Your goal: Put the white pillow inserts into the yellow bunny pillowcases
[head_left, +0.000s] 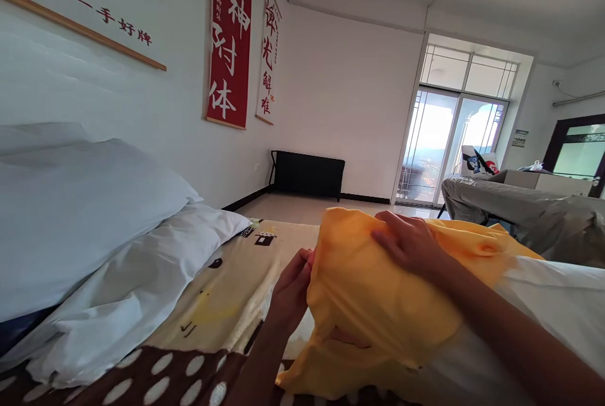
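Note:
A yellow pillowcase (363,273) lies bunched in front of me, partly over a white pillow (562,286) that shows at the right. At the pillowcase's left edge, my left hand (295,283) is closed, pinching the cloth between thumb and fingers. My right hand (409,239) rests across the top of the pillowcase, its fingers bent and gripping the fabric. Folds hide part of the right fingertips. Beneath lies a cream and brown blanket (203,305) with white dots and cartoon prints.
White pillows (89,204) are stacked at the left against the wall. Beyond the bed stands a black folded frame (309,174). A plastic-covered table (520,204) with boxes is at the right, near a glass door (430,141). Scrolls (231,46) hang on the wall.

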{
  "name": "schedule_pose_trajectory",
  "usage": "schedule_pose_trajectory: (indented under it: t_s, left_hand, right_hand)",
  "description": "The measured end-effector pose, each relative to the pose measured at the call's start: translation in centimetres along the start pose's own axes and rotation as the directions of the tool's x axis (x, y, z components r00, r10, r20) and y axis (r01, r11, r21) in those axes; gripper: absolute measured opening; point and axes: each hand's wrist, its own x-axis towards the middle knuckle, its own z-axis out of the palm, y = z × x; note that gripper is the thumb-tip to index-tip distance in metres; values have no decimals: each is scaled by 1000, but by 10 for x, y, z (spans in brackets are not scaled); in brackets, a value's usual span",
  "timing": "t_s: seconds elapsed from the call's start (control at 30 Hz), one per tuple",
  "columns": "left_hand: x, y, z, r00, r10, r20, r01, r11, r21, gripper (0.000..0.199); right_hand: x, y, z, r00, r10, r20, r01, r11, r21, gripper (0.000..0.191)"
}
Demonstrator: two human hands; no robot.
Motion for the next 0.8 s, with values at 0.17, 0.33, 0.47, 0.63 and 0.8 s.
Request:
schedule_pose_trajectory:
  t_s: [0.17,0.33,0.47,0.63,0.8]
  left_hand:
    - [3,2,-1,998,27,64,-28,999,17,22]
    - [2,6,3,984,176,-21,-161,939,305,26]
    - [0,8,12,979,193,-63,-157,916,368,29]
    - [-6,11,11,978,164,-132,-111,934,340,29]
    - [-20,25,13,940,332,-77,-245,815,526,18]
  right_hand:
    - [-1,13,0,1000,7,24,-8,1000,26,40]
    - [4,2,-13,999,-42,32,41,998,50,28]
    - [7,-34,-17,997,-32,-68,37,997,68,24]
    - [12,-64,9,995,-82,-53,90,983,162,13]
    - [9,-68,23,964,-238,-117,261,929,262,15]
